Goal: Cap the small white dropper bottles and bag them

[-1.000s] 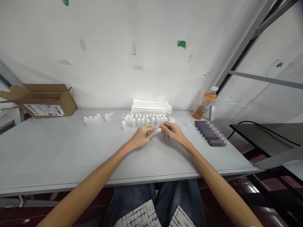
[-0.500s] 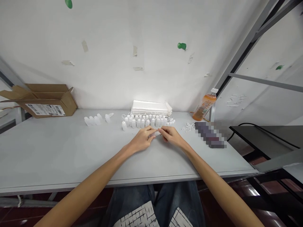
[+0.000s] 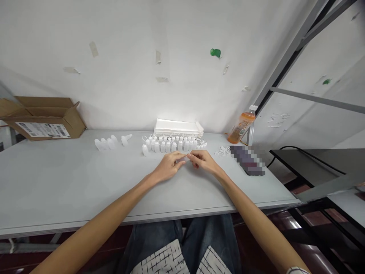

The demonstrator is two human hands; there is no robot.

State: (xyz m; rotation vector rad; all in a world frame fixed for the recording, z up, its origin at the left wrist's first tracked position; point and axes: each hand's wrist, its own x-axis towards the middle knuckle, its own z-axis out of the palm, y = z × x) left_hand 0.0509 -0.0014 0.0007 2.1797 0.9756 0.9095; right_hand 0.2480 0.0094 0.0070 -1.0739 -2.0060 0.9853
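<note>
My left hand (image 3: 167,166) is closed around a small translucent white bottle (image 3: 182,159), mostly covered by the fingers and lying sideways just above the table. At the bottle's right end, my right hand (image 3: 203,162) pinches with thumb and fingertips; what is between them is too small to make out. Behind both hands stand rows of small white bottles (image 3: 168,147), several with thin white loops at their tops. To the right lies a small heap of white loops (image 3: 223,151).
More translucent bottles (image 3: 106,143) lie at the left on the grey table (image 3: 71,182). White flat packs (image 3: 178,125) are stacked by the wall. An open cardboard box (image 3: 42,118), an orange drink bottle (image 3: 242,125) and a blurred dark object (image 3: 248,161) are farther out.
The view has turned slightly, so the table's things appear shifted left. Both hands stay together at the bottle, which is now more covered by the fingers.
</note>
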